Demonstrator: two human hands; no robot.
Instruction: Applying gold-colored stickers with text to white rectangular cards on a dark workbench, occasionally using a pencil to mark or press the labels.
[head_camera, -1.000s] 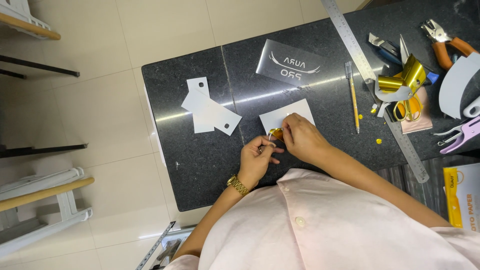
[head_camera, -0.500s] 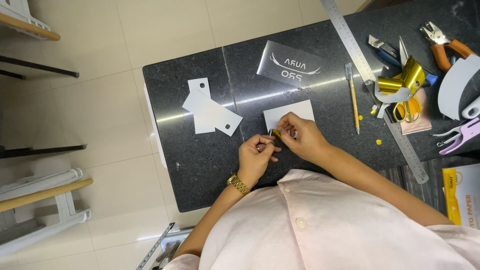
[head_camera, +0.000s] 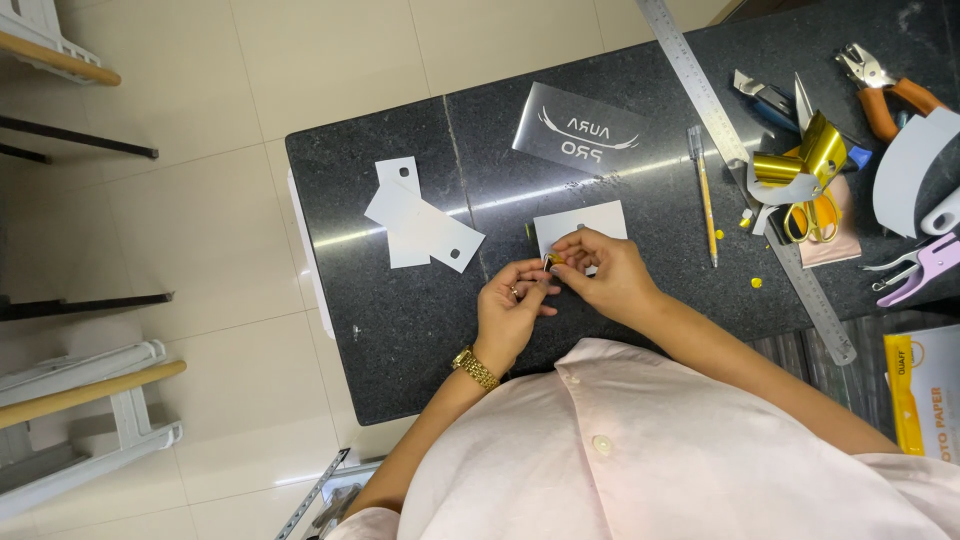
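Note:
My left hand (head_camera: 511, 311) and my right hand (head_camera: 600, 272) meet over the dark stone table (head_camera: 400, 330), and their fingertips pinch a small gold piece (head_camera: 555, 259) between them. The piece sits at the lower edge of a white card (head_camera: 585, 222) lying flat on the table, partly covered by my right fingers. A gold watch is on my left wrist. Two white tags with punched holes (head_camera: 420, 225) lie overlapped to the left of my hands.
A grey printed sheet (head_camera: 585, 135) lies beyond the card. A long steel ruler (head_camera: 740, 160) runs diagonally at right, with a pencil (head_camera: 704, 195) beside it. Gold ribbon (head_camera: 805, 158), yellow scissors (head_camera: 812, 218), pliers (head_camera: 885, 85) and a pink tool (head_camera: 925, 265) crowd the right end.
My hands stay together on the small gold piece; the fingers have shifted slightly at the card's lower edge. Nothing else on the table has moved.

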